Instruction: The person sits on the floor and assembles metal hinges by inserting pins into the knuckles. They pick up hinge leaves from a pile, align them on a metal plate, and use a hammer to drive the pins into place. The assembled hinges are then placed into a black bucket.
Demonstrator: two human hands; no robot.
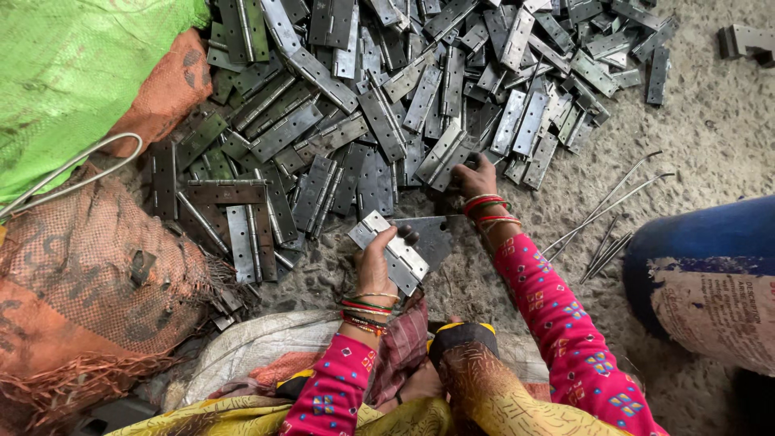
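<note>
A: What is held?
B: A folded grey steel hinge, with screw holes, is gripped in the left hand.
A: And the right hand?
B: Fingers are closed on a hinge at the pile edge.

Dull grey metal hinges, rough concrete floor.

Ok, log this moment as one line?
left hand: holds hinge | right hand: reaching into hinge pile | metal rods: on floor, right
</note>
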